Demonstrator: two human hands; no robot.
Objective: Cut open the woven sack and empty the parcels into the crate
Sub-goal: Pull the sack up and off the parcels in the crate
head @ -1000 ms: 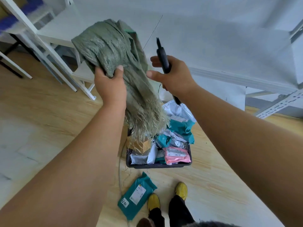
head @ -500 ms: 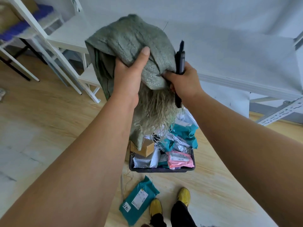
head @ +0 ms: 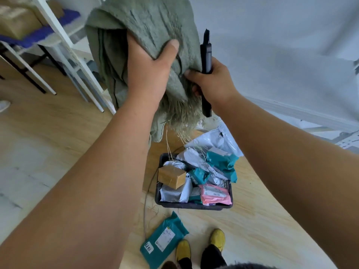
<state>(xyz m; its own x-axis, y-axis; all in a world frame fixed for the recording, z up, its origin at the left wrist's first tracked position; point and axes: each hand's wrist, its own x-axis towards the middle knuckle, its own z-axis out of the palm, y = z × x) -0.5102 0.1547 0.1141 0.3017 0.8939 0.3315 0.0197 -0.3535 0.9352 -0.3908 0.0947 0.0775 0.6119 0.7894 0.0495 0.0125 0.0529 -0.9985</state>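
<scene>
Green woven sack (head: 139, 26) bunched up and held high over the floor, frayed cut end hanging down above the crate. Left hand (head: 149, 68) clamped around the bunched fabric, thumb on top. Right hand (head: 211, 78) pinches the sack's edge and also grips a black utility knife (head: 206, 74), upright, tip up. Dark plastic crate (head: 194, 205) on the wood floor, piled full: white and grey poly mailers, teal mailers, a brown cardboard box (head: 172, 176) at the left, a pink mailer (head: 215, 194) at the front right. One teal mailer (head: 164, 237) lies outside the crate, on the floor beside a yellow shoe (head: 182, 249).
</scene>
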